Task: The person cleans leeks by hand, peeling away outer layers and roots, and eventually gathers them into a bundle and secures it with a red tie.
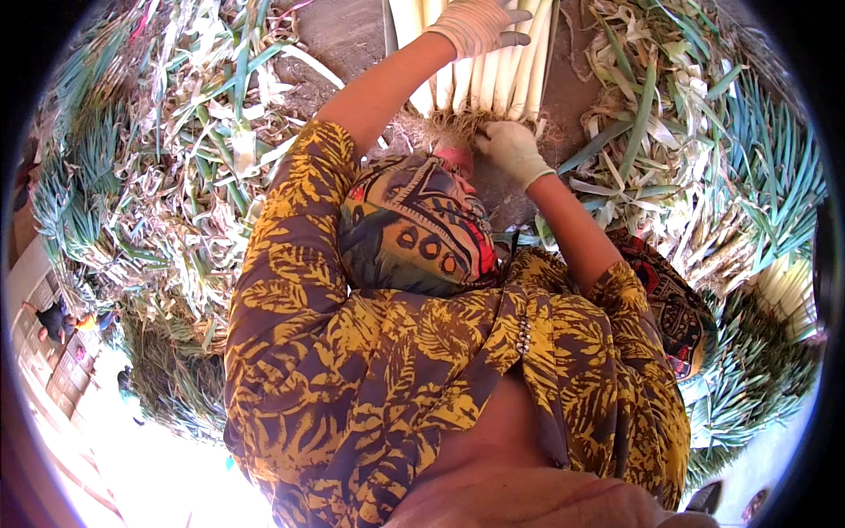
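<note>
Before me lies a row of long white green-onion stalks (485, 82), side by side, with their brown roots (462, 122) towards me. My left hand (472, 30), in a striped glove with grey fingertips, lies across the top of the stalks with its fingers apart. At the root ends is my right hand (515, 148), in a cream glove. Its fingers are curled against the roots, and whether they grip any is hidden. Thin grey edges (389, 30) flank the row on both sides.
Heaps of peeled leaves and husks (218, 145) lie on the left, with more husks (634, 125) on the right. Bundled green onions (779, 165) are stacked at the far right. Patterned cloth covers my knees (416, 228). Another person (53, 323) is small at the far left.
</note>
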